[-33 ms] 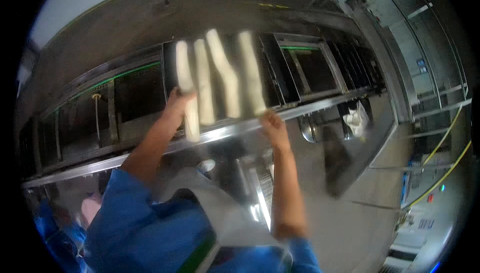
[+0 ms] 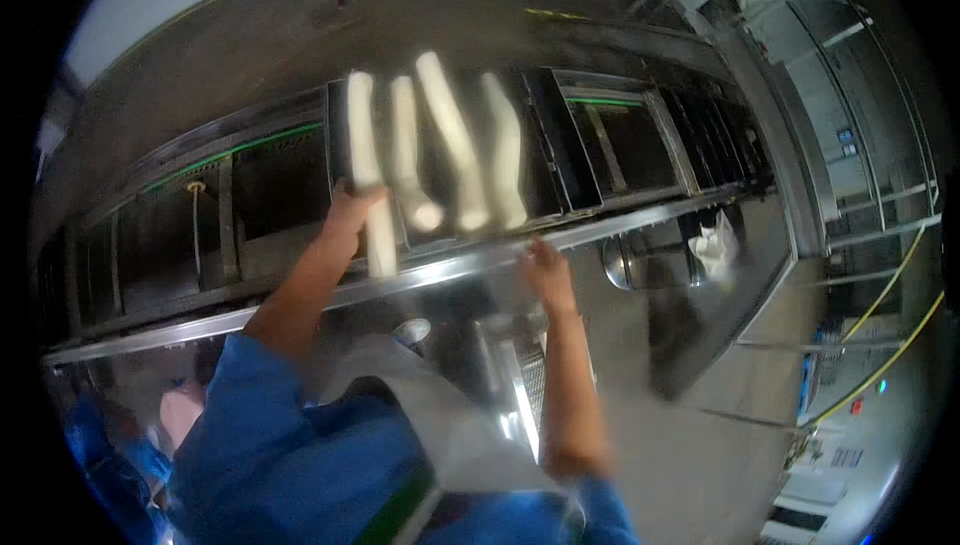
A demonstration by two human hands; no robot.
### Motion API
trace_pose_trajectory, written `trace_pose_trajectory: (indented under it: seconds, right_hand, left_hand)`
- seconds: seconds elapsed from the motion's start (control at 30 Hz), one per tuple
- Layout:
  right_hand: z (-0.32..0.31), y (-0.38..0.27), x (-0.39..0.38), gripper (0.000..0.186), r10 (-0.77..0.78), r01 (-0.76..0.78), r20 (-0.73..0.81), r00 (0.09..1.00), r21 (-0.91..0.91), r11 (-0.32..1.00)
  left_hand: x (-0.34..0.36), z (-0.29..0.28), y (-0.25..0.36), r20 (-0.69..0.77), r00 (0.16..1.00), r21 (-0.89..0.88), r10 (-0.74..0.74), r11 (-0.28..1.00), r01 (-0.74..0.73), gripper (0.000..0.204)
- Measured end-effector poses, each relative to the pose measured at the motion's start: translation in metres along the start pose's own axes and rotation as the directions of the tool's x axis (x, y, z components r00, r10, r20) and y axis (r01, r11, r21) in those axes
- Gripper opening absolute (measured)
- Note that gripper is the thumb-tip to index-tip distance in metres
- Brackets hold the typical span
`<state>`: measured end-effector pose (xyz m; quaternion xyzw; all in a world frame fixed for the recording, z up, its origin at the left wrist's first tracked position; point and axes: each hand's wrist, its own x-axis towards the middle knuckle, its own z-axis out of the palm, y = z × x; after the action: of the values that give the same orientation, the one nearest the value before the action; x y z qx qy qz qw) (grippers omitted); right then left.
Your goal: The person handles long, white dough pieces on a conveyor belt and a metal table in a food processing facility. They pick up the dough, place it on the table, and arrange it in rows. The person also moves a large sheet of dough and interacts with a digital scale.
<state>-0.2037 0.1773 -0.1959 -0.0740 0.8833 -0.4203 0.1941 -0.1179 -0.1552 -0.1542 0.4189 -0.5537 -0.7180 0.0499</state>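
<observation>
Four long pale cream logs, whose kind I cannot make out, lie side by side across a dark tray section (image 2: 542,160) of a conveyor. My left hand (image 2: 352,215) is closed around the lower part of the leftmost log (image 2: 361,135); its near end sticks out over the metal rail. Beside it are a second log (image 2: 406,135), a third, slanted log (image 2: 448,125), and a slightly bent rightmost log (image 2: 508,150). My right hand (image 2: 546,273) is at the rail, apart from the rightmost log's near end, its fingers smeared by motion.
The shiny metal rail (image 2: 440,272) runs along the conveyor's near side. More dark conveyor sections (image 2: 280,185) lie left, with others right. A white cloth or bag (image 2: 713,250) hangs below the rail at right. A person in blue (image 2: 110,465) is at lower left.
My right hand has come away from the rightmost log and moved slightly nearer me. The near ends of the second and rightmost logs have shifted. My left hand keeps its grip.
</observation>
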Motion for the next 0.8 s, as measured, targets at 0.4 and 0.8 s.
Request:
trace_pose_trajectory:
  seconds: [0.4, 0.8]
  right_hand:
    - [0.020, 0.142, -0.105, 0.052, 0.203, -0.364, -0.302, 0.931, -0.755, 0.546]
    - [-0.079, -0.061, -0.135, 0.045, 0.087, -0.002, -0.265, 0.960, 0.307, 0.952]
  left_hand:
    - [0.015, -0.060, -0.076, -0.139, 0.712, 0.473, 0.688, 0.678, -0.563, 0.066]
    - [0.083, 0.037, -0.067, -0.310, 0.882, 0.179, 0.354, 0.933, -0.312, 0.079]
